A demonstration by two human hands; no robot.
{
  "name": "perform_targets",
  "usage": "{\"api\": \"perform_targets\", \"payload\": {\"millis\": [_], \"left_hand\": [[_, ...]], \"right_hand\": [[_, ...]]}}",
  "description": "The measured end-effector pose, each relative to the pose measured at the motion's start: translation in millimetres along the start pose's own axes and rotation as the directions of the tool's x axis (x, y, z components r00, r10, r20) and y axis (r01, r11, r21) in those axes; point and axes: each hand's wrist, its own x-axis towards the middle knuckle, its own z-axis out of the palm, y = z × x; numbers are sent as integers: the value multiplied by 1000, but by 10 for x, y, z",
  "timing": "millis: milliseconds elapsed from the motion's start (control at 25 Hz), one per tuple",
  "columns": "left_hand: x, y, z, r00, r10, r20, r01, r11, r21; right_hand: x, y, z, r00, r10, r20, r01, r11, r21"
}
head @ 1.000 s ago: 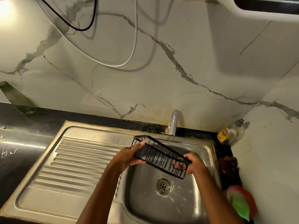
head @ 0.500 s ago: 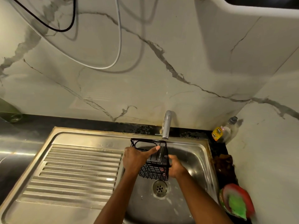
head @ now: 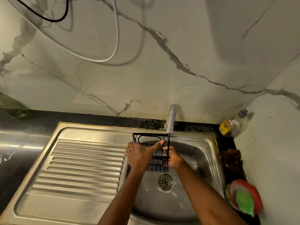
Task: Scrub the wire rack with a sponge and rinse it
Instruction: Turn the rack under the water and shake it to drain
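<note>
Over the sink's basin (head: 199, 153), under the tap (head: 170, 120), both hands hold the black wire rack (head: 158, 157) on end in a thin stream of water. At its left side the left hand (head: 139, 155) wraps the frame, thumb stretched across the wires; at its right the right hand (head: 174, 158) curls round the edge. Wet wire could slip and drop onto the drain (head: 165, 182). Right-hand fingertips are hidden behind the rack; the green sponge (head: 244, 202) at far right is blurred.

Sink (head: 90, 132) brushed steel, dull sheen; rack (head: 159, 164) black coated wire; wall (head: 146, 70) smooth veined marble.
</note>
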Motion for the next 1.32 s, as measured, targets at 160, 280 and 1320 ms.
{"api": "perform_targets", "payload": {"millis": [160, 280, 1320], "left_hand": [[7, -47, 3, 1000, -8, -30, 9, 1000, 14], [5, -49, -31, 999, -7, -50, 7, 1000, 13], [302, -589, -637, 994, -99, -53, 55, 839, -541]], "right_hand": [[52, 17, 60, 1000, -18, -9, 18, 1000, -13], [160, 52, 107, 998, -58, -20, 57, 998, -39], [-11, -245, 192, 960, -278, 22, 278, 954, -111]]}}
